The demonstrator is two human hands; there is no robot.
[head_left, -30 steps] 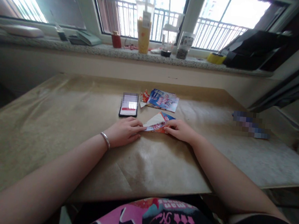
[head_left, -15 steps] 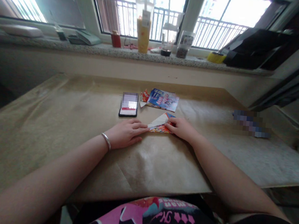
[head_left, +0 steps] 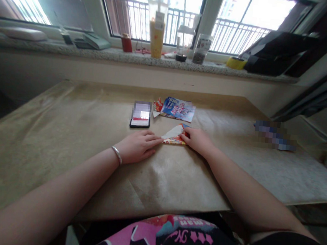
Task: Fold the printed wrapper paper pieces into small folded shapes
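The printed paper [head_left: 174,139] lies on the table [head_left: 157,183], partly folded — its pale flap apparently not yet creased. The left hand [head_left: 139,146] rests flat at its tip; the right hand [head_left: 198,141] pinches its right side.

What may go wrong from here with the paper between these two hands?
The left hand touches the narrow tip of the folded paper, which might slip and leave a crooked crease. The right hand holds the other end; a hard pull could tear it. The phone, just beyond the left hand, might get bumped.
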